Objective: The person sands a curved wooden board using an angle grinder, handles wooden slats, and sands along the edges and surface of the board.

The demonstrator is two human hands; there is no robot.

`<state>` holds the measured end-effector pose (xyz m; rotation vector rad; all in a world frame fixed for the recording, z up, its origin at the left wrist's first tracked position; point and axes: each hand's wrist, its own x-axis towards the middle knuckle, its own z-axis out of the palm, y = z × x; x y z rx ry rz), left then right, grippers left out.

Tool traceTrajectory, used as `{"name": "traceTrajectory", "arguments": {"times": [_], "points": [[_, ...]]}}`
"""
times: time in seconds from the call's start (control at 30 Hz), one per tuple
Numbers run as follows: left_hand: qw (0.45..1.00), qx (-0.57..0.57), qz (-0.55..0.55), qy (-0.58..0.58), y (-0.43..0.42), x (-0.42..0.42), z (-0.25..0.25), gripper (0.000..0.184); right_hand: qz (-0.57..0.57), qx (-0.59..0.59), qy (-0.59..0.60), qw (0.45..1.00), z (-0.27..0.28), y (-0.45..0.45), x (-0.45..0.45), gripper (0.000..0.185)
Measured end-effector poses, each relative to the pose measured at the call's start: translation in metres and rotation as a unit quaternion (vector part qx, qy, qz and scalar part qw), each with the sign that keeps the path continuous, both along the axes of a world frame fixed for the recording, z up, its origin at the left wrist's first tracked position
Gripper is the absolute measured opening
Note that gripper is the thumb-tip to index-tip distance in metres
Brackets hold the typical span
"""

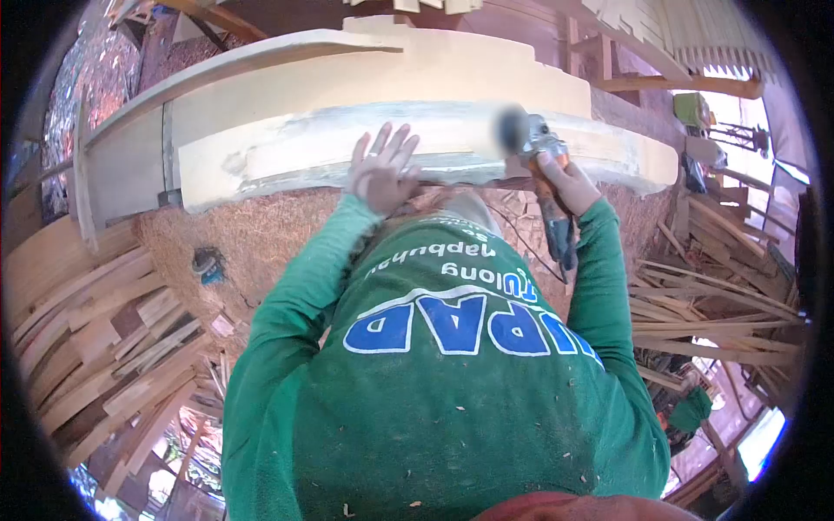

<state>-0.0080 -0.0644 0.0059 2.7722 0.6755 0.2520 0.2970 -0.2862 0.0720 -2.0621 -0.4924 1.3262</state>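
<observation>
A long pale wooden board (287,143) with grey-white patches along its edges lies across the bench in front of me. My left hand (383,167) rests on its near edge, fingers spread, holding nothing. In my right hand (569,182) is an angle grinder (547,143), gripped around its body. The grinder's round disc (512,130) is blurred and sits over the right part of the board; whether it touches the surface I cannot tell. The grinder's dark rear end (560,239) points back towards me, beside my right forearm.
Stacks of wooden offcuts (113,347) fill the left side. More loose strips (712,321) are piled at the right. Sawdust covers the ground (252,234), where a small round container (207,265) stands. A dark cord (530,247) runs beside the grinder. Slatted wood pieces (712,35) are at upper right.
</observation>
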Motion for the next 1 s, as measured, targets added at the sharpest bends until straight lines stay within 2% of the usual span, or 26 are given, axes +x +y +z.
{"name": "traceTrajectory", "arguments": {"times": [0.13, 0.23, 0.37, 0.4, 0.47, 0.6, 0.7, 0.8, 0.9, 0.97, 1.0], "points": [[0.992, 0.035, 0.101, 0.068, 0.044, -0.101, -0.023, 0.055, 0.063, 0.044, 0.048, 0.996, 0.022, 0.068, -0.076, 0.07], [0.977, 0.056, 0.189, 0.087, 0.084, -0.173, -0.03, 0.059, 0.083, 0.006, 0.008, 0.997, 0.016, 0.107, -0.124, 0.065], [0.929, 0.03, 0.346, 0.131, 0.115, -0.226, -0.026, 0.061, 0.107, 0.039, 0.017, 0.993, 0.032, 0.154, -0.176, 0.063], [0.927, 0.012, 0.368, 0.077, 0.121, -0.242, -0.027, 0.061, 0.126, 0.016, 0.024, 0.992, 0.034, 0.169, -0.192, 0.064], [0.926, 0.018, 0.376, 0.037, 0.122, -0.262, -0.027, 0.06, 0.16, -0.027, 0.036, 0.986, 0.038, 0.193, -0.215, 0.066], [0.93, 0.011, 0.368, -0.02, 0.111, -0.281, -0.02, 0.057, 0.217, 0.02, 0.011, 0.976, 0.026, 0.231, -0.253, 0.071], [0.923, -0.011, 0.384, -0.03, 0.106, -0.287, -0.029, 0.058, 0.251, -0.008, 0.01, 0.968, 0.02, 0.257, -0.273, 0.074], [0.924, -0.02, 0.377, -0.058, 0.107, -0.287, -0.027, 0.057, 0.296, 0.045, 0.006, 0.954, 0.023, 0.278, -0.3, 0.076], [0.938, 0.039, 0.341, -0.043, 0.117, -0.288, -0.04, 0.054, 0.325, 0.06, -0.005, 0.944, 0.014, 0.292, -0.318, 0.075], [0.941, 0.07, 0.317, -0.098, 0.123, -0.283, -0.036, 0.05, 0.319, 0.021, -0.021, 0.947, 0.021, 0.295, -0.318, 0.076], [0.941, 0.084, 0.303, -0.126, 0.126, -0.278, -0.031, 0.048, 0.297, 0.037, -0.019, 0.954, 0.022, 0.287, -0.311, 0.077]]}}
